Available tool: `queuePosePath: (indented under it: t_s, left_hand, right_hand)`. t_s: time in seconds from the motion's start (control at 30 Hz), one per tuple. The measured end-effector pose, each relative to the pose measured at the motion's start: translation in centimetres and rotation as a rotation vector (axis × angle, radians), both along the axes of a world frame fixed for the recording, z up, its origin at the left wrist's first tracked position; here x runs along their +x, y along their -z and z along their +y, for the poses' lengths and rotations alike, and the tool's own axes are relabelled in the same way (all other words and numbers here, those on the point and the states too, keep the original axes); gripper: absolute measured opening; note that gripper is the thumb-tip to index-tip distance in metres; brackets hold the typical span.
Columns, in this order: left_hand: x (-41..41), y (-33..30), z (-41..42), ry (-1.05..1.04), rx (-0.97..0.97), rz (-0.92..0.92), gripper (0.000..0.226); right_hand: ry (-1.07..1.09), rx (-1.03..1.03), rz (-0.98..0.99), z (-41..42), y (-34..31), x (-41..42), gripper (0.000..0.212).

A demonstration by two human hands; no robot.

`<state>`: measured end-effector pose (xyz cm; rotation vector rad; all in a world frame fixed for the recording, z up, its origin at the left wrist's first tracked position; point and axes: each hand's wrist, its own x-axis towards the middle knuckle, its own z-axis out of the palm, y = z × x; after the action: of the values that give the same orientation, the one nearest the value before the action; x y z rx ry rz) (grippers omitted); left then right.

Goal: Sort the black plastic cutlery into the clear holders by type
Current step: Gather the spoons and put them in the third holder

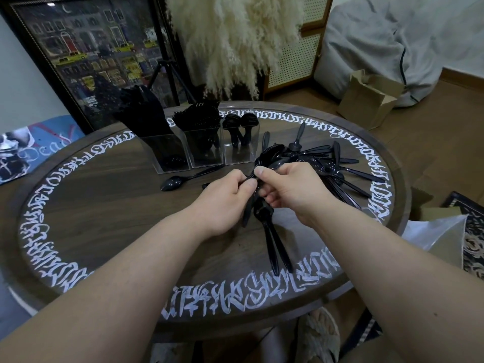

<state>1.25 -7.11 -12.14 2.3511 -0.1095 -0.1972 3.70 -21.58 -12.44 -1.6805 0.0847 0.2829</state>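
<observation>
Three clear holders stand in a row at the back of the round table (104, 195): the left holder (167, 153) is packed with black knives, the middle holder (204, 150) with black forks, and the right holder (239, 148) has a few black spoons. My left hand (225, 197) and my right hand (288, 189) meet at the table's middle, both gripping a bundle of black spoons (262, 208) whose handles hang toward me. A loose pile of black spoons (330, 163) lies to the right, behind my right hand. One single spoon (183, 179) lies in front of the holders.
White lettering rings the dark wooden tabletop. A framed picture (94, 56) and pampas grass (235, 40) stand behind the table. A cardboard box (366, 100) and a grey beanbag (408, 43) sit on the floor at the right.
</observation>
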Motion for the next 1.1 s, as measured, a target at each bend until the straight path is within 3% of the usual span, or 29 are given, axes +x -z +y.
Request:
queuePosePath:
  t_s: [0.17, 0.3, 0.43, 0.57, 0.83, 1.03, 1.1]
  left_hand:
    - [0.3, -0.3, 1.4, 0.001, 0.054, -0.05, 0.029]
    - [0.2, -0.1, 2.2, 0.018, 0.029, -0.022, 0.034]
    - [-0.1, -0.2, 2.5, 0.044, 0.052, 0.013, 0.036]
    - [-0.3, -0.2, 2.7, 0.029, 0.213, -0.09, 0.024]
    - [0.0, -0.2, 2.6, 0.048, 0.32, -0.115, 0.029]
    - [0.1, -0.4, 2.5, 0.059, 0.353, -0.199, 0.041]
    - [0.0, -0.5, 2.5, 0.032, 0.352, -0.243, 0.041]
  right_hand:
    - [0.088, 0.003, -0.057, -0.5, 0.0, 0.5, 0.02]
    - [0.097, 0.055, -0.181, -0.7, 0.0, 0.6, 0.042]
    - [0.116, -0.065, -0.322, -0.3, 0.0, 0.6, 0.027]
    - [0.186, -0.116, -0.37, -0.4, 0.2, 0.8, 0.016]
    - [0.166, -0.119, -0.409, 0.0, 0.3, 0.8, 0.028]
    - [0.132, -0.317, -0.524, 0.1, 0.6, 0.6, 0.032]
    - [0.145, -0.288, -0.511, 0.1, 0.3, 0.7, 0.035]
